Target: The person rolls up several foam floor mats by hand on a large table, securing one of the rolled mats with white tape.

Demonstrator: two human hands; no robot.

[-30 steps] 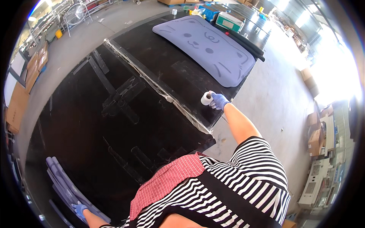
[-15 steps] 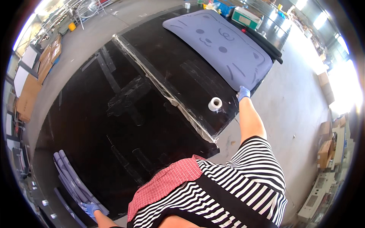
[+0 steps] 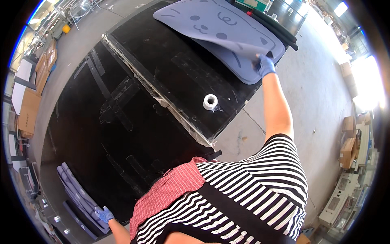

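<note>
A stack of blue-grey mats (image 3: 211,32) printed with a dark animal face lies at the far right of the black table. My gloved right hand (image 3: 265,65) is closed on the near right corner of the top mat, which is lifted and curls back. Beneath it, the edge of another mat (image 3: 239,72) shows. At the lower left, my gloved left hand (image 3: 105,214) rests against the near end of several rolled mats (image 3: 79,195), its fingers apart. One slimmer roll (image 3: 79,219) lies just beyond them.
A white roll of tape or film (image 3: 210,102) stands on the table (image 3: 142,114), near a taped seam (image 3: 162,100). Dark tubes (image 3: 276,30) and a green-white box (image 3: 256,4) lie behind the mats. Cardboard boxes (image 3: 348,152) line the right side; flattened cardboard (image 3: 29,112) leans at left.
My right hand has raised the top mat's corner and folded it up and away, exposing the mat below. My left hand stays by the rolls. The whole view has shifted slightly.
</note>
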